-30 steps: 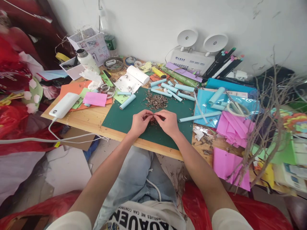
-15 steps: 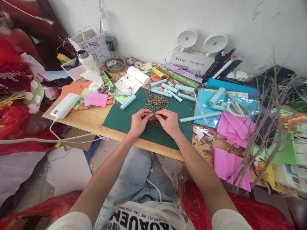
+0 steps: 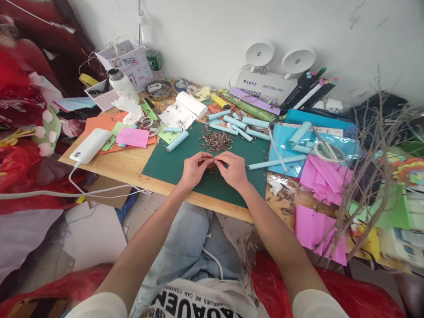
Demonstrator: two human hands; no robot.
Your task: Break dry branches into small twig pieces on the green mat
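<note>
My left hand [image 3: 195,168] and my right hand [image 3: 233,169] meet fingertip to fingertip above the green cutting mat [image 3: 165,165]. Both are closed in a pinch, and whatever lies between the fingertips is too small and covered to name. Just beyond them a heap of brown dried plant bits [image 3: 217,140] lies on the mat. Under and between the hands is a smaller pile of similar bits [image 3: 213,169], partly hidden by the fingers. Several light blue paper tubes [image 3: 236,125] lie behind the heap.
Scissors [image 3: 327,151] lie on a blue plastic packet [image 3: 280,137] at the right, beside pink paper [image 3: 323,176] and dry branches [image 3: 367,190]. Leftward are a white power bank [image 3: 91,145] with a cable and coloured paper. A white bottle [image 3: 122,86] and an emergency light [image 3: 266,84] stand behind.
The fingertips of both hands have drawn slightly closer together, with the left hand shifting a little to the right. Both hands keep their pinch; the heap and tubes look the same.
</note>
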